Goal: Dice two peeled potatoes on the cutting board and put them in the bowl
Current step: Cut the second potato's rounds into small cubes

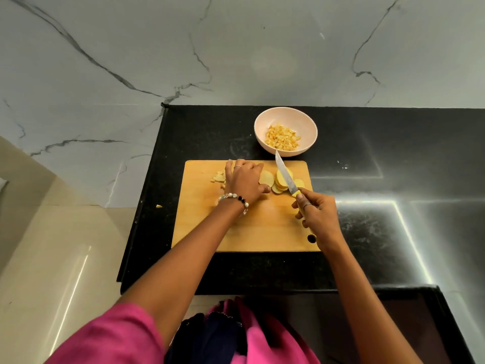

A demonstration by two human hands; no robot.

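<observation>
From the head camera, the person stands over a wooden cutting board (252,227) on a black counter (367,232). The left hand (245,181) lies over the uncut end of a potato (266,176), fingers curled down on it to steady it. The right hand (316,214) grips the yellow handle of a knife (286,177), whose blade angles up over the board with its tip near the bowl's rim.

Just right of the held piece, a fanned stack of round potato slices (282,183) leans beside the blade. A few small cut scraps (219,177) sit at the board's far-left edge, and 1 stray bit (158,206) lies off the board on the counter.

The step in hand looks like slicing the second potato — the slices are not yet cubes. The next move likely calls for finishing the rounds, then cutting the stack into strips and crosswise, with the left fingertips tucked clear of the blade.

The pale bowl (286,119) stands just behind the board and holds a modest heap of yellow diced potato (282,140) — probably the first potato, so the task seems past halfway.
</observation>
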